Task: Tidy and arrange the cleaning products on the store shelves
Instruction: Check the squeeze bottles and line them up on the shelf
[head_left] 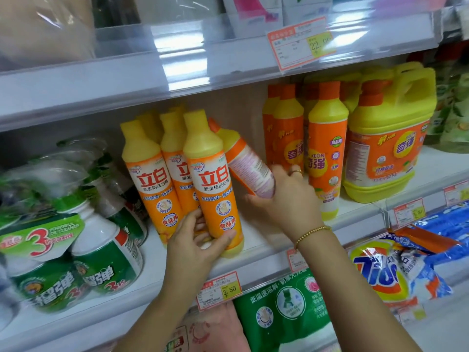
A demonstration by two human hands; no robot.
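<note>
- Head view, only angle here: the left hand (196, 243) is curled round the bottom of the front dish soap bottle (212, 179). The thumb lies across its label, and the bottle is upright near the front edge of the middle shelf (264, 252).
- More of the same yellow bottles (144, 171) are packed right behind and left of it, touching.
- The right hand (288, 199) grips the base of a tilted bottle (247, 162). Its cap leans left against the upright one and its back label faces out.
- There's a gold bracelet (313, 232) on that wrist.
- Just right of that hand is a row of orange-label bottles (327, 153), then a big yellow jug (388, 138).
- Far left on the same shelf are green oil cleaner packs (101, 252).
- A price tag (219, 290) sits on the shelf edge, and a Tide bag (375, 273) lies on the shelf below.
</note>
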